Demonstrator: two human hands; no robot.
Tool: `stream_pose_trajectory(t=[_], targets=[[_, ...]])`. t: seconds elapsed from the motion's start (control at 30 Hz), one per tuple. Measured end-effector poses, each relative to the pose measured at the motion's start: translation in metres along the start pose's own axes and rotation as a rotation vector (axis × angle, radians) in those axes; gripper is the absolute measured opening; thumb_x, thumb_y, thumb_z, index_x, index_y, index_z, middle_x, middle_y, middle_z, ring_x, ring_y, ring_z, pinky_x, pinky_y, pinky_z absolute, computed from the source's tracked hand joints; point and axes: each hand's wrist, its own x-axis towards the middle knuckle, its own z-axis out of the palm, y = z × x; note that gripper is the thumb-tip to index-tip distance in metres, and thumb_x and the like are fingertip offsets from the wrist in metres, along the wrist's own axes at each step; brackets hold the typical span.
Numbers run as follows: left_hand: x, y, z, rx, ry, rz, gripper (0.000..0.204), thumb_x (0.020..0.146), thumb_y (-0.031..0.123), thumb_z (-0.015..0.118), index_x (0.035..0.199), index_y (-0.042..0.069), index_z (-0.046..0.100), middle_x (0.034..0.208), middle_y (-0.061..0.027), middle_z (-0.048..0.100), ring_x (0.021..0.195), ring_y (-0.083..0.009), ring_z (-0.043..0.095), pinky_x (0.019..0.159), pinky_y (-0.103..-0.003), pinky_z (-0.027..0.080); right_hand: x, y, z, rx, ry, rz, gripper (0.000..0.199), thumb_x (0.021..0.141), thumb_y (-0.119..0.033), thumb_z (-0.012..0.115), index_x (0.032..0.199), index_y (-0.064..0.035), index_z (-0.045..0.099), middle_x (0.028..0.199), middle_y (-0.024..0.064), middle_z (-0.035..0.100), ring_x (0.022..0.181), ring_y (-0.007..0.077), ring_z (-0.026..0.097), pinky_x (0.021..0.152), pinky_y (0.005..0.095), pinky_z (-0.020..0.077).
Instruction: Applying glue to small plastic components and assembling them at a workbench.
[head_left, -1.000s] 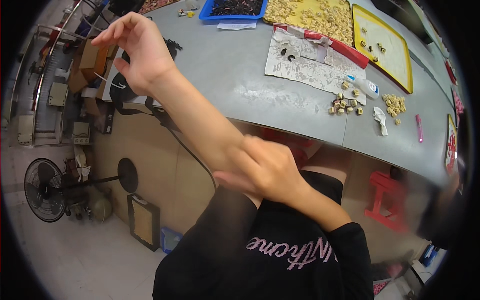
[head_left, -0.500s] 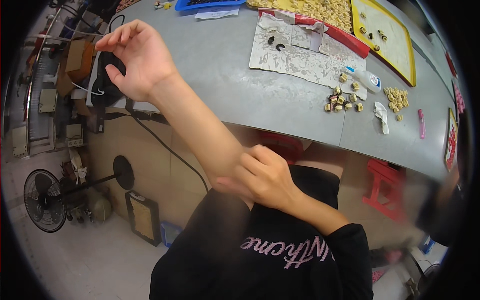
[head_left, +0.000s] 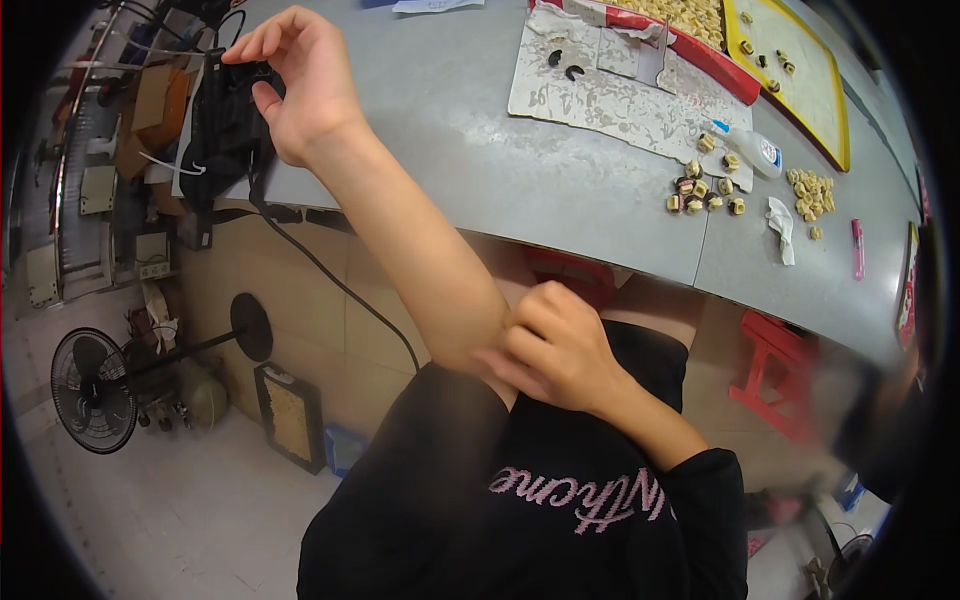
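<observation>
My left hand (head_left: 308,85) is raised over the table's left end, palm showing, fingers loosely bent and apart, holding nothing. Below it stretches my left forearm (head_left: 415,235). Against that arm, near the elbow, my right hand (head_left: 560,350) is closed, its fingers curled and the thumb lying along the underside. What sits between those fingertips, beyond the skin of the arm, is hidden. A black bag-like thing (head_left: 222,125) lies at the table's left end, beside my left hand.
On the grey table (head_left: 440,120) lie a worn white board (head_left: 600,105), small cream-and-dark pieces (head_left: 697,190), a blue-tipped squeeze bottle (head_left: 755,152), a crumpled tissue (head_left: 780,230), a pink pen (head_left: 858,248) and a yellow tray (head_left: 838,150). A fan (head_left: 93,390) and red stool (head_left: 770,375) stand below.
The whole view has shifted, so the table and its things sit higher and further right. My left hand appears a little higher; my right hand stays at the left elbow.
</observation>
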Motion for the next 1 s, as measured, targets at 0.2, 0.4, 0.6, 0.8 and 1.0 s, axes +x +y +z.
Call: stream_pose_trajectory(t=[0.2, 0.4, 0.6, 0.8, 1.0], targets=[[0.000, 0.003, 0.007, -0.162, 0.094, -0.112, 0.049, 0.092, 0.045, 0.037, 0.071, 0.006, 0.060, 0.066, -0.0011, 0.061, 0.060, -0.0123, 0.051, 0.054, -0.027, 0.037, 0.011, -0.008, 0.008, 0.403, 0.129, 0.158, 0.045, 0.067, -0.016, 0.077, 0.103, -0.0086, 0.053, 0.105, 0.0116, 0.051, 0.092, 0.0294, 0.051, 0.073, 0.0367, 0.0461], [-0.012, -0.011, 0.002, -0.157, 0.124, -0.067, 0.048, 0.090, 0.044, 0.041, 0.065, 0.007, 0.059, 0.061, -0.0011, 0.060, 0.056, -0.0115, 0.050, 0.049, -0.025, 0.036, -0.002, -0.009, 0.023, 0.348, 0.047, 0.151, 0.034, 0.069, -0.016, 0.075, 0.092, -0.0078, 0.052, 0.093, 0.0097, 0.048, 0.082, 0.0266, 0.050, 0.066, 0.0349, 0.0442], [-0.012, -0.001, 0.009, -0.119, 0.121, -0.088, 0.049, 0.090, 0.046, 0.040, 0.065, 0.008, 0.058, 0.061, 0.0005, 0.060, 0.054, -0.0097, 0.050, 0.049, -0.025, 0.036, -0.008, -0.002, 0.037, 0.328, -0.065, 0.090, 0.026, 0.071, -0.016, 0.073, 0.081, -0.0070, 0.051, 0.081, 0.0077, 0.045, 0.073, 0.0239, 0.049, 0.059, 0.0330, 0.0424], [-0.003, -0.007, -0.008, 0.090, -0.033, 0.046, 0.039, 0.091, 0.039, 0.037, 0.076, 0.008, 0.055, 0.069, 0.0021, 0.061, 0.056, -0.0098, 0.049, 0.053, -0.028, 0.037, -0.034, -0.001, -0.002, 0.167, -0.142, 0.086, 0.023, 0.074, -0.017, 0.071, 0.071, -0.0062, 0.050, 0.069, 0.0058, 0.043, 0.064, 0.0211, 0.048, 0.053, 0.0312, 0.0405], [0.026, 0.023, -0.019, 1.112, -0.442, -0.092, 0.032, 0.092, 0.030, 0.038, 0.091, 0.004, 0.057, 0.087, -0.0062, 0.059, 0.074, -0.0164, 0.052, 0.066, -0.031, 0.041, -0.035, 0.018, -0.033, 0.033, -0.168, -0.023, 0.023, 0.069, -0.014, 0.076, 0.069, -0.0068, 0.054, 0.067, 0.0045, 0.045, 0.059, 0.0211, 0.048, 0.049, 0.0316, 0.0397]])
